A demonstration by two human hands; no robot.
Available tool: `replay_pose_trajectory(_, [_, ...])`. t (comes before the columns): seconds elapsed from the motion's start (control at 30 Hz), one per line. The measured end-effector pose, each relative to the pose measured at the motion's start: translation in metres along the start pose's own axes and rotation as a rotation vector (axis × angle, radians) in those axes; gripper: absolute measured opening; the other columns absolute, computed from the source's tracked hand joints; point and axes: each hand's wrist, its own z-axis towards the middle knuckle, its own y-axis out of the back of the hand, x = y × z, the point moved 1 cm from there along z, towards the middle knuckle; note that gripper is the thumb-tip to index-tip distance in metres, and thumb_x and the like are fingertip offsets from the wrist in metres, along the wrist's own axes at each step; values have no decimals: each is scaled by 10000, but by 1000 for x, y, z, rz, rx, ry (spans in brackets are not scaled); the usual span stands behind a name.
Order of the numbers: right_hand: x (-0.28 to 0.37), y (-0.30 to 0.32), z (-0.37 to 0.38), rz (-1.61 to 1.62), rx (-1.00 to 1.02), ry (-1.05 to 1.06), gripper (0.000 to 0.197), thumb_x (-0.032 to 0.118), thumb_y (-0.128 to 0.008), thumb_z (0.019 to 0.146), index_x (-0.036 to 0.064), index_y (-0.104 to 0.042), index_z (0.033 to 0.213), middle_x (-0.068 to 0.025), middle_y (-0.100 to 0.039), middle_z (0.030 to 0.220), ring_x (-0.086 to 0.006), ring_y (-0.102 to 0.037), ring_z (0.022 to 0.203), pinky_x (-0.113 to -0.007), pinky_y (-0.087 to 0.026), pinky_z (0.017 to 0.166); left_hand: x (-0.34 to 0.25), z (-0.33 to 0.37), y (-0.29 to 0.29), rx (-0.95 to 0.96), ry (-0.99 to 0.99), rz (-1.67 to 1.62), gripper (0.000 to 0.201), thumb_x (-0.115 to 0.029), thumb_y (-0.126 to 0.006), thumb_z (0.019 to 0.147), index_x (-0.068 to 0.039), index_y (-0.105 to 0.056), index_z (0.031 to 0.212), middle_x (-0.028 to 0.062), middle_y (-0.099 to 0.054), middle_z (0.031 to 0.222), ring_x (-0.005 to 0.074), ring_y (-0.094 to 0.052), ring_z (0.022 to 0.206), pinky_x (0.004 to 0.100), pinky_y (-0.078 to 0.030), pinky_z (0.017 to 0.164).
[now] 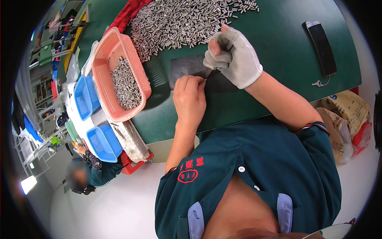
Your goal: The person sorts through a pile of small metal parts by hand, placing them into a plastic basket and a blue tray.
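Observation:
My bare left hand (189, 95) rests at the near edge of a dark flat pad (181, 67), thumb and fingertips pinched together. Whatever sits between them is too small to make out. Just above it, my right hand (235, 57) wears a white glove that leaves some fingertips bare. Its fingers curl round a thin stick-like tool (208, 73), whose tip points down at the left fingertips. Most of that tool is hidden in the fist. Beyond both hands lies a wide heap of small shiny metal cylinders (179, 24) on the green table (278, 44).
On the left, a pink basket (121, 115) holds more cylinders. Two blue baskets (85, 97) stand past it, and red cloth (129, 14) lies behind. A black phone-like device (321, 49) with a key (318, 83) lies right. Bags (344, 115) stand at lower right; another person (93, 171) sits left.

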Motion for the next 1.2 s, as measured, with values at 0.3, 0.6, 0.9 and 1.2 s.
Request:
replay_pose_trajectory(0.3, [-1, -1, -2, -28, -3, 1, 432, 378, -455, 962, 61, -497, 671, -4, -427, 574, -98, -294, 479, -255, -252, 500, 0, -2, -1, -15, -3, -13, 75, 33, -643, 755, -8, -604, 805, 115, -595, 799, 296, -558, 749, 373, -448, 669])
replay_pose_trajectory(0.6, [-3, -5, -9, -228, 7, 26, 420, 367, -431, 970, 52, -534, 712, -13, -481, 620, -102, -367, 532, -247, -315, 527, -1, -4, -4, -50, 19, -14, 90, 41, -648, 736, -13, -597, 786, 107, -592, 774, 293, -558, 729, 370, -447, 659])
replay_pose_trajectory(0.9, [-9, -10, -18, -348, 17, 80, 413, 331, -405, 977, 28, -529, 724, -43, -494, 643, -128, -440, 588, -255, -371, 568, 1, -6, -11, -136, 20, -48, 136, 54, -653, 690, -34, -569, 753, 85, -596, 761, 290, -557, 725, 379, -436, 667])
replay_pose_trajectory(1.2, [-14, -10, -16, -417, 11, 78, 409, 345, -439, 962, 33, -538, 716, -33, -497, 662, -124, -461, 601, -253, -385, 582, 4, -5, -11, -143, -8, -46, 117, 32, -657, 688, -32, -575, 743, 96, -581, 739, 300, -552, 717, 385, -434, 658])
